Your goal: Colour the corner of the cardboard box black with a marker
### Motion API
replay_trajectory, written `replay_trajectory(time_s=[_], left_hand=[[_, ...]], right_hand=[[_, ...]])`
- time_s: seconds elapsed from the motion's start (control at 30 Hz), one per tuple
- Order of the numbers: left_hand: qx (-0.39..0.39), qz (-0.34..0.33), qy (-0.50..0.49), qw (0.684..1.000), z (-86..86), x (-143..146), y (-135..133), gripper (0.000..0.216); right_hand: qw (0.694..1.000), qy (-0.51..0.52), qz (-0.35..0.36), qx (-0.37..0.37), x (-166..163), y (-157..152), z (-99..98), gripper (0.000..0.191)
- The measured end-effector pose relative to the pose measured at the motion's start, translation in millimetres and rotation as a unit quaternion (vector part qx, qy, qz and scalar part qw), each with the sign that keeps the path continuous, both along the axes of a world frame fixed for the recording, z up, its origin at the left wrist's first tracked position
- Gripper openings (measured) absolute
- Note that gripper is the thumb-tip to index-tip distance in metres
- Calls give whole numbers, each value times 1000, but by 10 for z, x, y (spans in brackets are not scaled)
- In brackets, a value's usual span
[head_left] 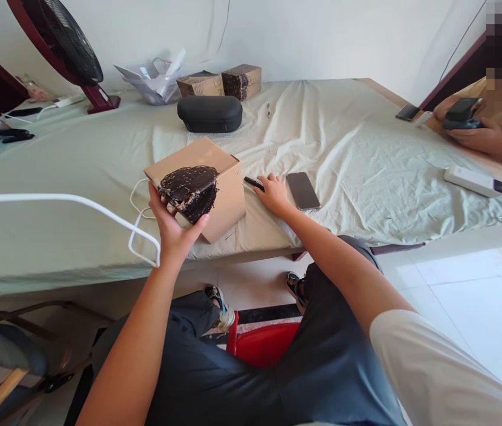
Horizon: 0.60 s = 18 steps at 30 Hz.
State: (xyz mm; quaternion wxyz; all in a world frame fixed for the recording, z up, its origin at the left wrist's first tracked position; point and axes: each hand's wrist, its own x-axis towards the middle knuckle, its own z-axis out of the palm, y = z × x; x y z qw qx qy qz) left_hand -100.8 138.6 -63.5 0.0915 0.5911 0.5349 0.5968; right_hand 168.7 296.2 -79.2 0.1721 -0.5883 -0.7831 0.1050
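Observation:
A brown cardboard box (228,195) sits tilted near the table's front edge, one corner covered in dense black scribble. My left hand (175,228) grips that corner from the near left side, thumb and fingers spread around it. Just right of the box, my right hand (274,194) rests low over the cloth with a black marker pen (254,183) in its fingers, the pen's tip end pointing toward the box. A dark smartphone (303,190) lies flat beside my right hand. The box's underside and its far side are hidden.
Behind the box are a black zip case (210,114), two more cardboard boxes (242,81), a plastic basket (155,83) and a fan (95,97). A white cable (77,201) crosses at left. A white power strip (475,180) lies at right, near another person's hands (476,136) holding a dark device.

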Motion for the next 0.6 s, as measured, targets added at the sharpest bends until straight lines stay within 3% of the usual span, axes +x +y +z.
replay_trajectory(time_s=[0.2,0.4,0.6], left_hand=[[-3,4,3,1000,-11,-3,44,146],[7,0,13,1000,-29,-10,54,140],[-8,2,8,1000,-28,-21,41,144]], right_hand=[[999,-21,21,14,-57,1,10,57],[991,-41,127,-23,-83,-9,60,55],[999,16,40,-30,21,52,50,57]])
